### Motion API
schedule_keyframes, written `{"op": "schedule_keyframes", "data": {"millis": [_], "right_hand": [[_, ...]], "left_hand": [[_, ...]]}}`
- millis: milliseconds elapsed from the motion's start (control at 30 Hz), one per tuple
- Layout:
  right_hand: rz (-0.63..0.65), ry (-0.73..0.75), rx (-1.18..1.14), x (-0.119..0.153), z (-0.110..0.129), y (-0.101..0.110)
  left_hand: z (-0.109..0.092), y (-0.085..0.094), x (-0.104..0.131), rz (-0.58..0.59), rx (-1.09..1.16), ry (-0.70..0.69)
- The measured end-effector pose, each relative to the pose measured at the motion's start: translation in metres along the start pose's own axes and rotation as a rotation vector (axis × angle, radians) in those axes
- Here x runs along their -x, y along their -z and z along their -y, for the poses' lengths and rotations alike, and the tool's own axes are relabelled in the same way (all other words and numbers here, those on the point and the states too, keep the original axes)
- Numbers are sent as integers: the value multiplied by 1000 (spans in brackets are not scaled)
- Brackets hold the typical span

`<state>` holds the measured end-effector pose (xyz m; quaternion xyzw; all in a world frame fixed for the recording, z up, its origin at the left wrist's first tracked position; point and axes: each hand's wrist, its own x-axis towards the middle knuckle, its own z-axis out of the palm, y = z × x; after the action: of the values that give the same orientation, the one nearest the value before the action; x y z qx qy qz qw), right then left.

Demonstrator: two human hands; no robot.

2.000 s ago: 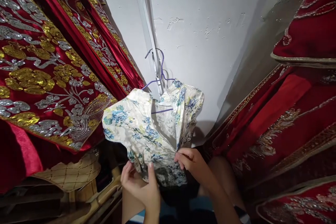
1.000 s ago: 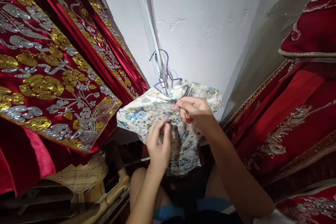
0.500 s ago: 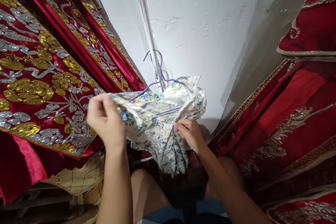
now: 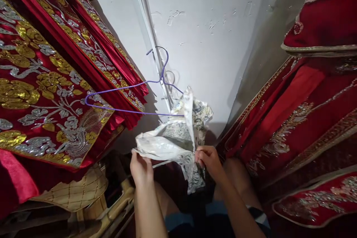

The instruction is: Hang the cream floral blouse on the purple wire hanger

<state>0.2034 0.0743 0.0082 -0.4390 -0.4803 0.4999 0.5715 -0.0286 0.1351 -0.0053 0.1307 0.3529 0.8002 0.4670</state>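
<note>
In the head view, the floral blouse (image 4: pixel 160 146) looks light, soft and limp, likely to slip and fold, so a shoulder or front edge should give the surest hold. It is cream-white with blue-grey flowers, rather blurred, and hangs half on the purple wire hanger (image 4: pixel 162 76), whose other arm is bare. The left hand (image 4: pixel 142 168) grasps its shoulder edge; the right hand (image 4: pixel 208 160) pinches the front.

It looks like a costume store — sequined garments (image 4: pixel 63 89) hang left of the fingers (image 4: pixel 203 151), beaded red garments (image 4: pixel 281 122) right.
</note>
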Motion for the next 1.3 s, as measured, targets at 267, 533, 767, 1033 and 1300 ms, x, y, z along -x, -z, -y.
{"op": "schedule_keyframes", "data": {"millis": [267, 533, 767, 1033, 1300], "right_hand": [[-42, 55, 104, 1, -5, 16], [503, -332, -367, 20, -4, 12], [560, -58, 6, -10, 48, 52], [310, 345, 522, -84, 104, 31], [235, 417, 795, -146, 90, 4]], "left_hand": [[9, -45, 105, 591, -499, 44], [8, -62, 113, 879, -929, -114], [-24, 9, 89, 1328, -1272, 389], [-95, 12, 72, 1189, -1783, -179], [-170, -49, 35, 1030, -2162, -661]]}}
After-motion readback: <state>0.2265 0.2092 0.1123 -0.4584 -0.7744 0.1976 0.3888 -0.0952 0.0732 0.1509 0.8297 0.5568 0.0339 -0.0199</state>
